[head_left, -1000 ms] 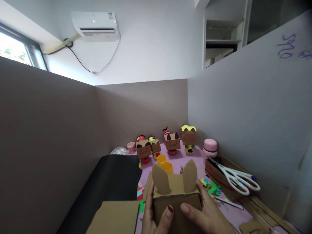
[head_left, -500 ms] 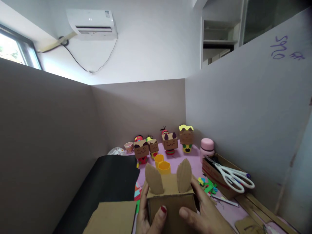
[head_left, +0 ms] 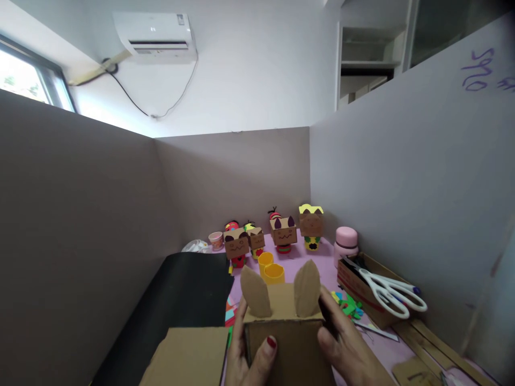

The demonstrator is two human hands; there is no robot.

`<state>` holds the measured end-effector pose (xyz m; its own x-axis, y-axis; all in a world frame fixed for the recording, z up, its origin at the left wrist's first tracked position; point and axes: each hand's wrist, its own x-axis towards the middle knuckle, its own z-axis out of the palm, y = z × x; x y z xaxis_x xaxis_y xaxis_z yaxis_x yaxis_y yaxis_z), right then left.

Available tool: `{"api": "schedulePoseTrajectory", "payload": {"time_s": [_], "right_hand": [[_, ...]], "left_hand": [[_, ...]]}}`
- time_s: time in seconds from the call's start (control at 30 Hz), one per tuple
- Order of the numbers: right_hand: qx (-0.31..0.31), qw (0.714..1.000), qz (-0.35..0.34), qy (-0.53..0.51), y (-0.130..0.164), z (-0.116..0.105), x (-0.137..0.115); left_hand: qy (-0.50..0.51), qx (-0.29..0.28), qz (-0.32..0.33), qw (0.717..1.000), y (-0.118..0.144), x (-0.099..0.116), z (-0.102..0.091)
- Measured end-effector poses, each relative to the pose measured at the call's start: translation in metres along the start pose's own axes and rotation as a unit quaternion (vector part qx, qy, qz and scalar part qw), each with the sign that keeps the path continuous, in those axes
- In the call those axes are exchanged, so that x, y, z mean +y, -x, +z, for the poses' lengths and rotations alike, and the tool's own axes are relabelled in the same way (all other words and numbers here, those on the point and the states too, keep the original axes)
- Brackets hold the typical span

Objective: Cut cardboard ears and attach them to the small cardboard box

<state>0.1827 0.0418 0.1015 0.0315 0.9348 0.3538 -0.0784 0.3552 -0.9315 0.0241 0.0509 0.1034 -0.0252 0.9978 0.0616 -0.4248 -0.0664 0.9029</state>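
Note:
A brown cardboard box (head_left: 295, 354) with two upright leaf-shaped cardboard ears, a left ear (head_left: 256, 294) and a right ear (head_left: 307, 289), is held close at the bottom centre. My left hand (head_left: 249, 351) grips its left side, the red-nailed thumb pressed on the front face and the fingers behind. On the other side my right hand (head_left: 350, 346) clasps the edge, thumb near the front corner, fingers partly hidden. Just beyond the box stand two yellow rings (head_left: 274, 274). A flat cardboard sheet (head_left: 191, 354) lies to the left of my left hand.
Several box-headed figures (head_left: 284, 233) line the back of the pink tabletop (head_left: 317, 271). At right are a pink bottle (head_left: 346, 244), white-handled scissors (head_left: 388, 292) on a cardboard tray (head_left: 358, 289), colourful scraps (head_left: 350, 306) and cardboard strips (head_left: 438, 351). Black sheet (head_left: 189, 289) covers the left.
My right thumb has slid rightward from the box's front face to its edge. The box stays in both hands. The whole view has shifted slightly.

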Motion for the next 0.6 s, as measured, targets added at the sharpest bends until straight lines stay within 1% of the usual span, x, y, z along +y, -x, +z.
{"api": "schedulePoseTrajectory", "payload": {"time_s": [0.13, 0.23, 0.3, 0.37, 0.5, 0.6], "right_hand": [[0.029, 0.999, 0.023, 0.021, 0.0018, -0.0013, -0.0022], [0.046, 0.997, 0.056, 0.021, 0.0011, -0.0006, 0.0006], [0.048, 0.997, 0.060, 0.017, 0.0000, 0.0001, 0.0033], [0.048, 0.997, 0.056, 0.011, -0.0008, 0.0008, 0.0049], [0.073, 0.993, 0.084, 0.035, 0.0000, 0.0019, 0.0015], [0.075, 0.991, 0.091, 0.060, 0.0009, 0.0019, -0.0031]], "left_hand": [[-0.003, 0.002, -0.007, 1.000, 0.0001, -0.0014, 0.0006], [-0.020, 0.011, 0.013, 1.000, 0.0002, -0.0038, 0.0004], [-0.031, 0.017, 0.025, 0.999, 0.0004, -0.0058, 0.0001], [-0.027, 0.019, 0.021, 0.999, 0.0007, -0.0074, -0.0002], [-0.022, 0.009, 0.018, 1.000, 0.0013, -0.0072, -0.0001], [-0.022, 0.002, 0.016, 1.000, 0.0013, -0.0051, 0.0001]]}}
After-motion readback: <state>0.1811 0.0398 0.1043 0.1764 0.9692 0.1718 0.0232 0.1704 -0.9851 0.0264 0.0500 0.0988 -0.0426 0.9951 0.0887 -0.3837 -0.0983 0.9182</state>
